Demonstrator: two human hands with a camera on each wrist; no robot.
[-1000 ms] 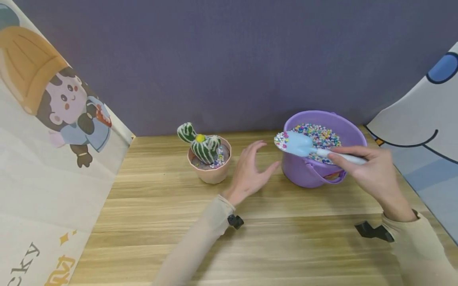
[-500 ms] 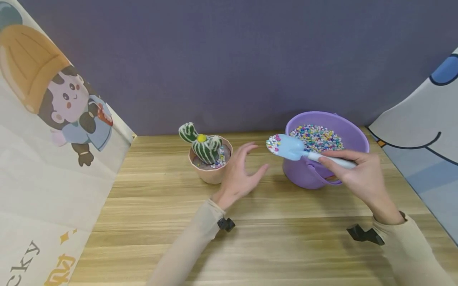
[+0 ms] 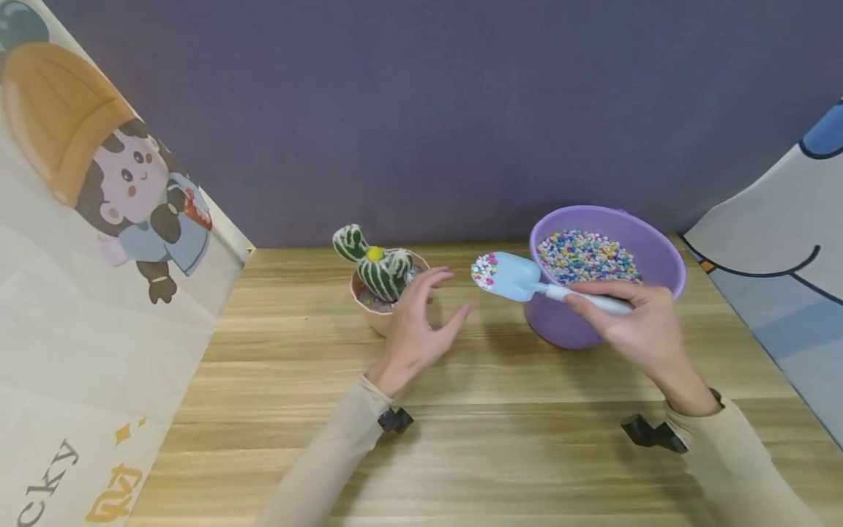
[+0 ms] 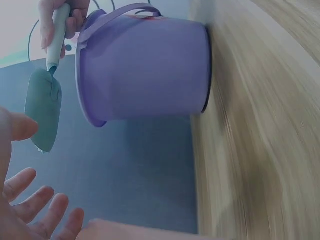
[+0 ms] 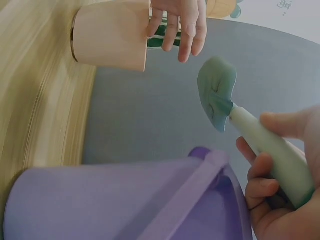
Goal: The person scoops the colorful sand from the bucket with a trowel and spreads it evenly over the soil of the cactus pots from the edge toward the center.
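My right hand [image 3: 635, 329] grips the white handle of a light blue toy trowel [image 3: 515, 277], which carries small colourful beads on its tip. The trowel is in the air left of a purple bucket [image 3: 566, 322] holding many such beads [image 3: 586, 256]. My left hand [image 3: 416, 329], fingers spread and holding nothing, hovers at the right front of a pale pink flowerpot [image 3: 378, 322]. A green and white cactus [image 3: 382, 274] with a yellow flower stands in the pot; the hand hides the pot's right side. In the left wrist view the trowel [image 4: 44, 107] is close to the left thumb.
The wooden table [image 3: 494, 454] meets a dark grey-blue back panel [image 3: 421, 117]. White printed panels stand at the left [image 3: 79, 351] and right. The bucket's handle [image 4: 120, 17] hangs down its near side.
My right hand has carried the loaded trowel left, from over the bucket to beside it. My left hand has shifted left, to in front of the flowerpot's right side.
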